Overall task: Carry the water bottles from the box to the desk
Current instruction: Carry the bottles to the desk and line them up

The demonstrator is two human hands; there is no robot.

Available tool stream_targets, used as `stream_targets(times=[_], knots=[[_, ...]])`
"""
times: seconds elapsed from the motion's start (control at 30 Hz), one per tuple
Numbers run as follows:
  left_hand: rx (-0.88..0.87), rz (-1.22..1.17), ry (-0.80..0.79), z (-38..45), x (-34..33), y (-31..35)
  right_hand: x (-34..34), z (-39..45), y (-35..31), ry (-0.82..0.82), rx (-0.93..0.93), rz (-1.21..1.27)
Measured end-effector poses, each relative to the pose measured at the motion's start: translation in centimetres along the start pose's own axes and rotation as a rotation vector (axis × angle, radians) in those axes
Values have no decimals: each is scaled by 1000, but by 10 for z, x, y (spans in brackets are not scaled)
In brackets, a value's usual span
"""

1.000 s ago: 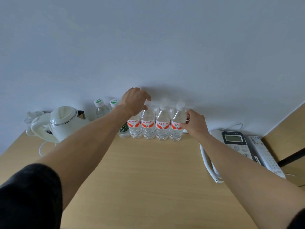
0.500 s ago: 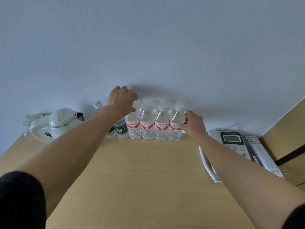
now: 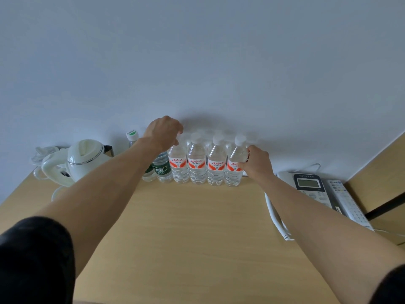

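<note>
Several clear water bottles with red-and-white labels (image 3: 197, 164) stand upright in rows on the wooden desk (image 3: 186, 227), against the wall. More white caps show behind the front row. My left hand (image 3: 163, 132) curls over the top of the leftmost red-label bottle (image 3: 178, 165), hiding its cap. My right hand (image 3: 257, 163) presses on the side of the rightmost bottle (image 3: 234, 167). Two green-label bottles (image 3: 162, 170) stand left of the row, partly behind my left forearm. The box is out of sight.
A white electric kettle (image 3: 82, 160) sits at the desk's back left with its cord. A white desk phone (image 3: 306, 185) and a remote control (image 3: 348, 202) lie at the right, with the phone cord running forward. A wooden panel rises at the far right.
My left hand has shifted left along the row, from above the middle bottles to the leftmost red-label bottle. My right hand stays on the rightmost bottle.
</note>
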State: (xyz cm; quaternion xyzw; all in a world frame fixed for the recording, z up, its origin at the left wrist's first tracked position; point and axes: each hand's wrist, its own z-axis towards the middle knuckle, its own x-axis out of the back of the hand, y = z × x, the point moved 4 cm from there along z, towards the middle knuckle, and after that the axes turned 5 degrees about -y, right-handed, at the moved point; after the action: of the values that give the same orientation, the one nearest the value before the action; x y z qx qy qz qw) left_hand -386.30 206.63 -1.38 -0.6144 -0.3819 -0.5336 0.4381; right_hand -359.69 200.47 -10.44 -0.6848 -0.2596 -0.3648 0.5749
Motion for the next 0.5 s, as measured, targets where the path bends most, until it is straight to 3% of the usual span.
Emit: stream_targets(times=[0.33,0.5], knots=[[22,-68,45,-9,-6,-1,9,-8,-7,-24,4,4],[98,-177,155,-24,2,-5,21,-12,-14,-26,17,5]])
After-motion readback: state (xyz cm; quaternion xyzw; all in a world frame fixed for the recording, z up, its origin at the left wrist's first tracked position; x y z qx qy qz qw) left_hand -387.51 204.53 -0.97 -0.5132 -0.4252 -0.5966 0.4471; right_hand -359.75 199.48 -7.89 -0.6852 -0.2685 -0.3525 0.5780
